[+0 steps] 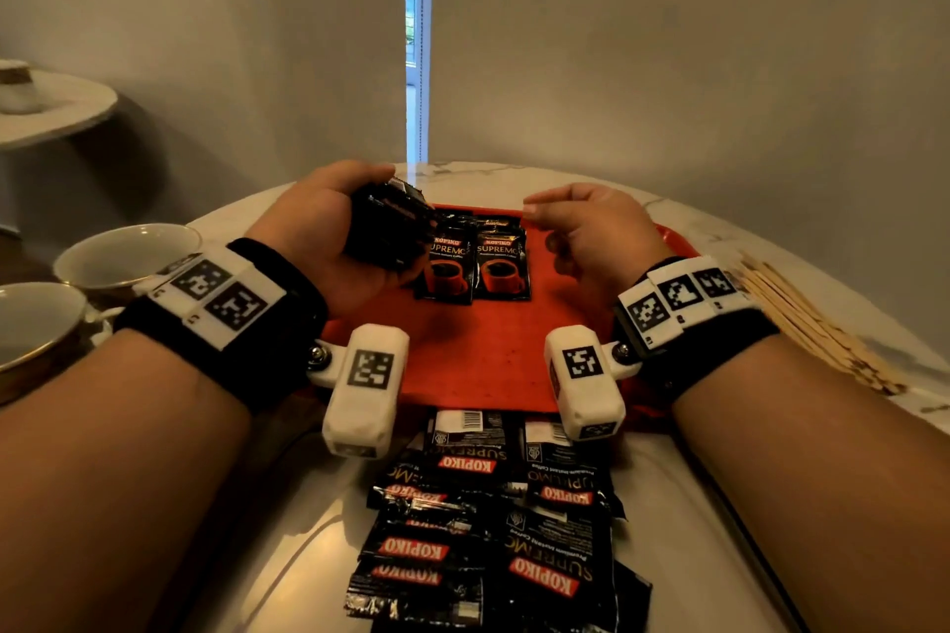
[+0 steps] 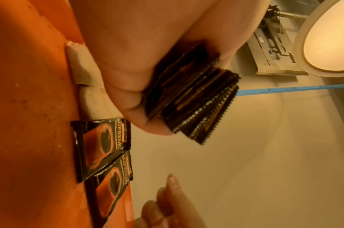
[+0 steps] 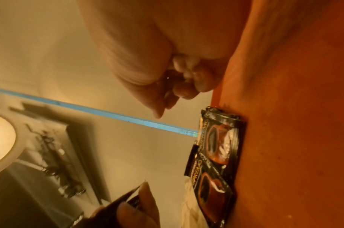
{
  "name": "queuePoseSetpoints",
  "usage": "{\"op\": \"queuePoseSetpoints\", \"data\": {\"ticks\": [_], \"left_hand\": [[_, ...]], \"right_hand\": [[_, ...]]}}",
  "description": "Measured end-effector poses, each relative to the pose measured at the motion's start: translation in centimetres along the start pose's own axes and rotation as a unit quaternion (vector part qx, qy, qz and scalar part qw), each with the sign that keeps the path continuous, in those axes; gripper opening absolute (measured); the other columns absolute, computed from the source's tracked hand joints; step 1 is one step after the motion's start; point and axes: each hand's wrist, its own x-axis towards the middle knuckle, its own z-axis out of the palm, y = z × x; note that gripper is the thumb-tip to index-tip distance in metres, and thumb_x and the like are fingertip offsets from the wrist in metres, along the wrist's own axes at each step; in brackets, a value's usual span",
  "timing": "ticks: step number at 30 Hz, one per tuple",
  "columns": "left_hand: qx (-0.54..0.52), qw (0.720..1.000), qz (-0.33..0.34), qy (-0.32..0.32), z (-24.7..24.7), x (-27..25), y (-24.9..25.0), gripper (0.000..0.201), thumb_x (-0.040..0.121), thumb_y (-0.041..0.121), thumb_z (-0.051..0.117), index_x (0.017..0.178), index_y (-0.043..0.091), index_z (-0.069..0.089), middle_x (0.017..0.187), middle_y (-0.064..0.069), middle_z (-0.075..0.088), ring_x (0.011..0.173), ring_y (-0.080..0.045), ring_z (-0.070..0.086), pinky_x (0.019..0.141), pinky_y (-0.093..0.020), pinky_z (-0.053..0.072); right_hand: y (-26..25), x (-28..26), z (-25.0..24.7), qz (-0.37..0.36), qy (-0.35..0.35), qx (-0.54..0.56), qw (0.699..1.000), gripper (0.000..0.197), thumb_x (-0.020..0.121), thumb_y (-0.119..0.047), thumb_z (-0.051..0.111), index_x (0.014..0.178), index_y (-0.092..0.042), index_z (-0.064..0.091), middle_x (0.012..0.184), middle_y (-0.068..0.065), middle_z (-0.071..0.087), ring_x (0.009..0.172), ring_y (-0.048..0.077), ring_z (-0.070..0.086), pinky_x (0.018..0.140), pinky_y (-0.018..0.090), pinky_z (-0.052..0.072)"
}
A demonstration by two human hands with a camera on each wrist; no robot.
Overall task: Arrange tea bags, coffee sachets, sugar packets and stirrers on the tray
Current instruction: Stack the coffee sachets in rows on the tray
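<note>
Landmark: the red tray (image 1: 478, 365); all places are being read off it.

Well left of the tray, two cups (image 1: 123, 254) are sitting at the table edge, out of your path.

Over the tray's far-left corner, your left hand (image 1: 329, 242) is curling around a fanned stack of coffee sachets (image 1: 390, 226), thumb on one face, fingers on the other. Keep that grip firm but loosen the thumb a little, so that only the top sachet is free to slide; the wrist view is showing the serrated edges (image 2: 212, 114) splayed, and two could come off together.

On the tray's far middle, two sachets (image 1: 473, 267) are lying face up, side by side, slightly overlapping. The left wrist view is showing tea bags (image 2: 85, 80) just beyond them on the tray.

Over the tray's far-right part, your right hand (image 1: 586, 237) is hovering with fingers loosely curled, holding nothing, fingertips pointing toward the stack. Pinch the next sachet by its free corner, draw it clear, and lay it touching the right-hand sachet to extend the row, print the same way up.

Near side of the tray, a loose pile of sachets (image 1: 493, 519) is waiting on the table.

Right of the tray, wooden stirrers (image 1: 802, 314) are lying in a bundle; I am not finding sugar packets in any view.
</note>
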Motion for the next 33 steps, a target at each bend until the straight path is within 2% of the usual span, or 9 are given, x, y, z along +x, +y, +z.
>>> {"op": "queuePoseSetpoints", "data": {"ticks": [9,13,17,21,24,27,29,31,33], "left_hand": [[-0.003,0.997,0.027,-0.073,0.2,-0.3,0.0,0.031,0.095,0.031,0.048,0.119,0.012,0.056,0.107,-0.009,0.062,0.083,-0.019,0.063,0.068,-0.026,0.054],[-0.005,0.996,0.035,-0.077,0.5,-0.6,0.0,0.031,0.097,0.030,0.045,0.118,0.012,0.058,0.101,-0.009,0.065,0.080,-0.018,0.064,0.067,-0.025,0.053],[-0.006,0.996,0.029,-0.089,0.7,-0.8,-0.2,0.032,0.096,0.030,0.047,0.121,0.011,0.057,0.099,-0.011,0.067,0.077,-0.018,0.067,0.063,-0.025,0.055],[0.005,0.995,0.014,-0.103,0.6,-0.9,-0.2,0.054,0.096,0.034,0.049,0.140,0.003,0.051,0.115,-0.015,0.060,0.083,-0.019,0.067,0.065,-0.027,0.056],[0.019,0.994,0.017,-0.110,0.7,-1.0,-0.3,0.059,0.094,0.036,0.050,0.142,0.001,0.049,0.114,-0.014,0.061,0.078,-0.018,0.067,0.061,-0.028,0.055],[0.009,0.994,0.013,-0.104,0.8,-1.0,-0.2,0.049,0.096,0.040,0.049,0.126,0.003,0.059,0.098,-0.011,0.066,0.073,-0.018,0.065,0.060,-0.026,0.053],[0.005,0.994,0.000,-0.109,0.7,-1.1,-0.2,0.062,0.094,0.043,0.051,0.139,0.001,0.051,0.103,-0.013,0.062,0.071,-0.018,0.064,0.058,-0.027,0.053],[-0.001,0.995,-0.005,-0.102,0.7,-1.0,-0.2,0.069,0.089,0.043,0.054,0.144,0.003,0.049,0.108,-0.013,0.060,0.072,-0.017,0.063,0.059,-0.026,0.053],[-0.017,0.995,-0.005,-0.095,0.7,-0.9,-0.1,0.053,0.082,0.041,0.056,0.122,0.006,0.063,0.106,-0.010,0.063,0.071,-0.017,0.064,0.062,-0.023,0.054]], "right_hand": [[-3.3,-2.6,2.0,-0.121,-0.120,0.032,0.985,0.011,0.088,-0.007,0.071,0.080,-0.015,0.069,0.063,0.000,0.060,0.051,0.013,0.043,0.044,0.022,0.035],[-3.5,-3.5,2.5,-0.144,-0.165,-0.012,0.976,0.033,0.090,0.009,0.060,0.097,-0.020,0.073,0.083,0.003,0.061,0.054,0.005,0.055,0.050,0.018,0.043],[-3.3,-3.8,2.5,-0.168,-0.148,-0.129,0.966,0.040,0.085,-0.001,0.071,0.103,-0.037,0.073,0.110,0.001,0.066,0.075,0.002,0.061,0.063,0.016,0.047],[-3.4,-4.1,2.6,-0.166,-0.162,-0.093,0.968,0.034,0.083,-0.003,0.075,0.111,-0.022,0.074,0.088,-0.011,0.074,0.080,0.004,0.067,0.091,0.027,0.054],[-3.1,-3.9,2.8,-0.173,-0.175,-0.087,0.965,0.028,0.081,-0.006,0.077,0.105,-0.021,0.076,0.106,-0.001,0.076,0.105,0.015,0.070,0.103,0.046,0.051],[-2.9,-3.7,2.8,-0.163,-0.166,-0.084,0.969,0.024,0.082,-0.006,0.077,0.102,-0.019,0.077,0.103,0.000,0.077,0.101,0.013,0.071,0.089,0.031,0.057],[-3.0,-4.0,2.7,-0.157,-0.166,-0.067,0.971,0.021,0.084,-0.003,0.074,0.102,-0.014,0.077,0.093,-0.002,0.078,0.089,0.007,0.073,0.069,0.014,0.053],[-3.2,-4.3,2.7,-0.153,-0.167,-0.044,0.973,0.017,0.085,0.000,0.071,0.098,-0.010,0.076,0.082,-0.006,0.077,0.079,0.002,0.072,0.061,0.009,0.049],[-3.2,-4.2,2.8,-0.151,-0.155,-0.031,0.976,0.013,0.086,0.001,0.071,0.090,-0.011,0.075,0.074,-0.010,0.074,0.070,-0.003,0.069,0.058,0.008,0.047]]}}
